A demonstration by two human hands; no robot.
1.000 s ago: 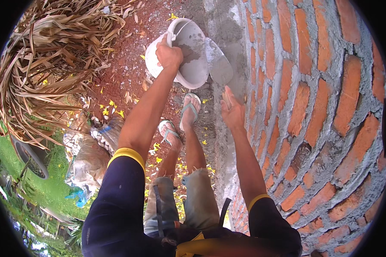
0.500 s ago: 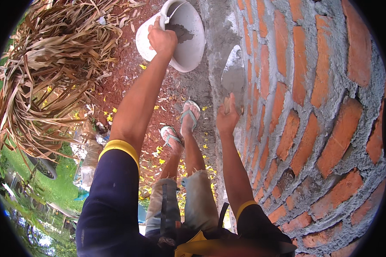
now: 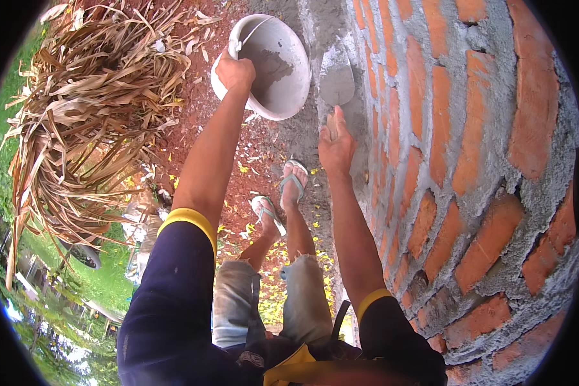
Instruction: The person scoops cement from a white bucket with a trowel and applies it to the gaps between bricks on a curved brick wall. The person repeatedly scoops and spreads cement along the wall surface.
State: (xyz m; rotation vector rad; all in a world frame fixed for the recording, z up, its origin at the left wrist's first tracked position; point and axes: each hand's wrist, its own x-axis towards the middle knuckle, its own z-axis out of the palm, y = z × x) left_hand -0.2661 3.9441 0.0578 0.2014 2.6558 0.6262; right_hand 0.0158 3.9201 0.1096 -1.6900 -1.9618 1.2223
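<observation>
My left hand (image 3: 236, 72) is closed on the near left rim of a whitish bucket (image 3: 296, 55), where its thin wire handle joins. The bucket leans so that its mouth faces me, and wet grey mortar (image 3: 270, 69) coats part of the inside. To its right, my right hand (image 3: 336, 147) grips the handle of a trowel (image 3: 337, 82). The trowel's blade points away from me, smeared with grey mortar on its near part and brighter toward the tip. It lies over the cement strip at the foot of the wall; whether it touches is unclear.
A brick wall (image 3: 489, 122) with rough grey joints rises along my right side. A mortar-covered strip (image 3: 309, 135) runs at its base. Dry brown leaves (image 3: 90, 122) are heaped on the left. My sandalled feet (image 3: 293, 180) stand on reddish soil with scattered yellow petals.
The trowel has shifted away from me and slightly left, closer to the bucket. The bucket shows a little lower in view, still held by my left hand. The view itself has shifted slightly.
</observation>
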